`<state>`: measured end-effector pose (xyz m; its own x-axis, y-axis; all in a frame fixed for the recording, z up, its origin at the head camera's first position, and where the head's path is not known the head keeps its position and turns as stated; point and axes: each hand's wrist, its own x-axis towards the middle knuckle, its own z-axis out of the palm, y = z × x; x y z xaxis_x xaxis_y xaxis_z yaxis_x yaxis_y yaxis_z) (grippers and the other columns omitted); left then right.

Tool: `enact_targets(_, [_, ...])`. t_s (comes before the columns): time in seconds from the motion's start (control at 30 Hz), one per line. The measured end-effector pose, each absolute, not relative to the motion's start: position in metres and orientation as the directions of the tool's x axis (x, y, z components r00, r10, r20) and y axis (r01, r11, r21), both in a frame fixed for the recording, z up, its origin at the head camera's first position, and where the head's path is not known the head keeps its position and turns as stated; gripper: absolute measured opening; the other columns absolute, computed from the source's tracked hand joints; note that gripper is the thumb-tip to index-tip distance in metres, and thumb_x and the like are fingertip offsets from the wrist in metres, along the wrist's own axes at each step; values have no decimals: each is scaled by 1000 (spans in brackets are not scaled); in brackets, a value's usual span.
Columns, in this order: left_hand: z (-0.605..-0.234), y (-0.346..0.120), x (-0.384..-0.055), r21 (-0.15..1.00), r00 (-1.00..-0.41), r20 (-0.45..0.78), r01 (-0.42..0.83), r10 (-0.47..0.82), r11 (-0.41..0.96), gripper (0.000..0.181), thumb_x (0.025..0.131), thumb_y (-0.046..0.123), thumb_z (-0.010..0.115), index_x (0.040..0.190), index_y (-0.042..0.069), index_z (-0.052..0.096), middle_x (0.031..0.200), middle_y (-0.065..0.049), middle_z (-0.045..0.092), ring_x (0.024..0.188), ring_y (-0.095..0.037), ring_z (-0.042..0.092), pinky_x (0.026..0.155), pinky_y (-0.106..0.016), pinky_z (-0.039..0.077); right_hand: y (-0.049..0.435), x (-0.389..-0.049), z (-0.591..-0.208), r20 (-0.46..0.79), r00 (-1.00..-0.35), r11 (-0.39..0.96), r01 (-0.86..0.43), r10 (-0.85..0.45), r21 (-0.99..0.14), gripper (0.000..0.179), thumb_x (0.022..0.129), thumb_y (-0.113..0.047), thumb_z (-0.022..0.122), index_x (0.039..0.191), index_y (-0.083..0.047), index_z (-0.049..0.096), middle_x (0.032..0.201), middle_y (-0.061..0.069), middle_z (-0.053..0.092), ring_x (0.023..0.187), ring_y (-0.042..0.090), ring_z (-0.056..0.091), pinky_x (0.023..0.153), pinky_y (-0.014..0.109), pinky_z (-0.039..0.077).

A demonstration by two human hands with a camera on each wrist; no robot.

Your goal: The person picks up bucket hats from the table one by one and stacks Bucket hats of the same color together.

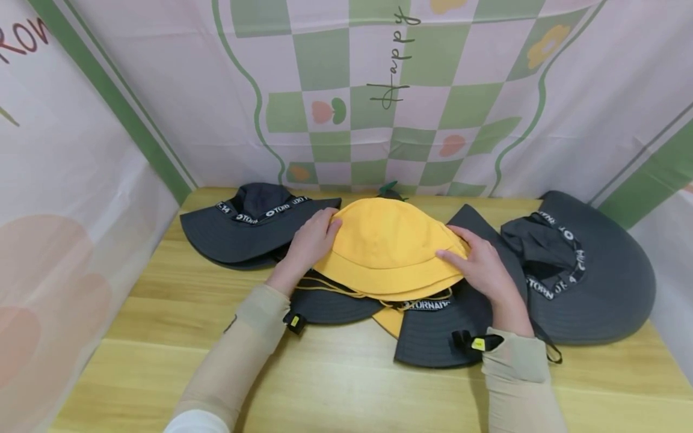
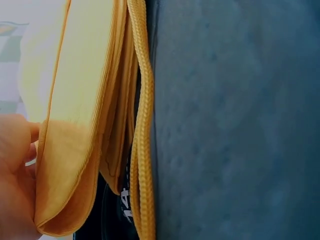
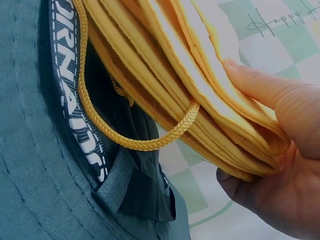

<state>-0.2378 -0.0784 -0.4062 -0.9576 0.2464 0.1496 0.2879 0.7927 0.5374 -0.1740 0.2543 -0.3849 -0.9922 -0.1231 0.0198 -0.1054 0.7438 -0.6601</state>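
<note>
A stack of yellow bucket hats, crown up, is held between both hands over dark hats. My left hand holds its left side, fingers at the brim edge in the left wrist view. At the right side, my right hand grips several layered brims, thumb on top and fingers underneath. A yellow cord hangs in a loop below them. Under the stack lie a dark hat with a lettered band and another dark brim. A yellow edge shows between them.
On the left lies an upturned dark hat with a lettered inner band. Another wide-brimmed dark hat lies at the right edge of the wooden table. A patterned curtain hangs close behind the table.
</note>
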Motion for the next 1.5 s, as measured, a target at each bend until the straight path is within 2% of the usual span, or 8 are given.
enact_targets(0.37, [-404,-77,-236,492,-959,101,280,265,824,48,108,45,35,142,14,48,135,-13,63,116,-35,64,92,-54,53,252,-174,-387,112,-982,718,-186,-150,-670,62,101,-31,59,152,-2,39,151,29,43,139,49,40,109,65,33])
enact_targets(0.47, [-402,-75,-233,466,-950,154,312,271,828,50,107,44,38,146,13,46,139,-13,60,120,-35,62,96,-54,52,252,-174,-387,128,-980,708,-197,-150,-678,60,102,-29,59,152,-2,39,151,29,43,139,49,39,109,65,34])
enact_targets(0.57, [-399,-74,-228,418,-923,257,374,286,828,49,106,41,43,147,12,46,141,-13,57,125,-34,58,101,-52,49,252,-175,-388,145,-979,707,-203,-143,-677,57,102,-27,59,151,-3,41,151,28,44,138,49,40,109,64,34])
enact_targets(0.73, [-391,-72,-216,309,-815,458,519,354,797,38,104,29,54,138,12,55,138,-10,58,127,-30,55,102,-48,48,253,-177,-390,175,-976,715,-214,-129,-666,54,101,-27,60,148,-3,46,149,28,47,138,49,41,108,66,33])
enact_targets(0.93, [-383,-63,-197,187,-610,581,744,538,642,21,99,15,62,119,12,67,120,-7,67,114,-24,63,100,-39,51,256,-176,-391,184,-976,703,-212,-116,-678,54,101,-26,60,148,-3,47,149,28,47,138,50,40,109,67,32])
enact_targets(1.1, [-386,-54,-180,85,-450,566,865,691,494,15,96,16,66,110,14,72,111,-1,71,105,-17,66,94,-31,53,258,-176,-390,173,-980,699,-191,-97,-689,55,101,-28,60,148,-2,46,149,28,47,139,50,39,109,67,31])
enact_targets(1.23, [-391,-47,-168,37,-355,529,917,771,396,14,93,19,70,107,17,72,107,4,71,99,-12,65,94,-25,53,260,-175,-389,163,-983,700,-175,-85,-692,56,101,-29,60,149,-4,45,150,28,46,139,50,38,109,67,31])
enact_targets(1.5, [-398,-35,-142,83,-289,320,957,902,277,16,92,25,71,108,21,72,105,10,72,96,-7,65,86,-22,53,264,-174,-387,158,-986,695,-152,-56,-702,56,100,-30,61,150,-7,46,150,28,46,139,50,40,109,67,33])
